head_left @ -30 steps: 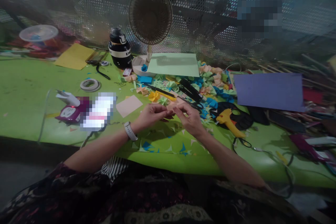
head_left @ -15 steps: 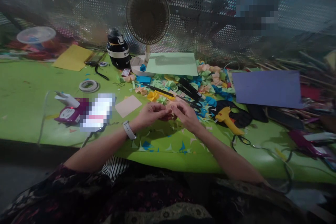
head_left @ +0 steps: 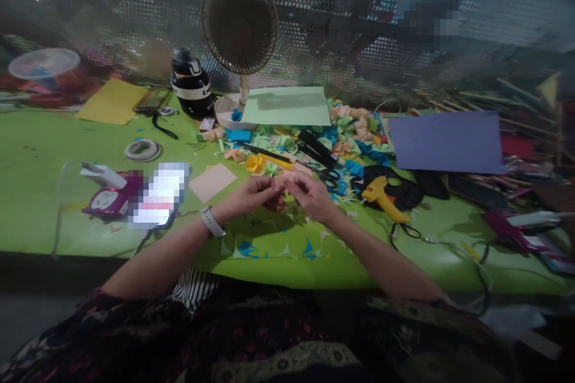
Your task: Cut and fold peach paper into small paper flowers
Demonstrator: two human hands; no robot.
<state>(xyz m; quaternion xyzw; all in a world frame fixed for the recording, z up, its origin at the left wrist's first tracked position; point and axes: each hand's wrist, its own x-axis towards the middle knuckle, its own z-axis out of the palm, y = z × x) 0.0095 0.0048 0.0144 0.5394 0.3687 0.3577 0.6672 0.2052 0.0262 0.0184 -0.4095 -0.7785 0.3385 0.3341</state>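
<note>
My left hand [head_left: 257, 194] and my right hand [head_left: 311, 196] meet over the green table, both with fingers pinched on a small piece of peach paper [head_left: 283, 179]. Much of that paper is covered by my fingers. Just beyond them lie scissors [head_left: 330, 176], a yellow paper flower [head_left: 255, 163] and a black stapler [head_left: 318, 148]. A peach paper sheet [head_left: 212, 182] rests to the left of my left hand. Paper scraps [head_left: 247, 248] are scattered between my forearms.
A fan [head_left: 240, 21] and a black bottle [head_left: 192, 87] stand at the back. On the left are a lit phone [head_left: 159, 197] and a tape roll [head_left: 142, 150]. A yellow glue gun [head_left: 384, 197] with its cable and a purple sheet [head_left: 447, 142] lie to the right.
The whole view has shifted, so the table's things appear slightly further left. My fingers have drawn slightly apart, and more of the peach paper shows between them.
</note>
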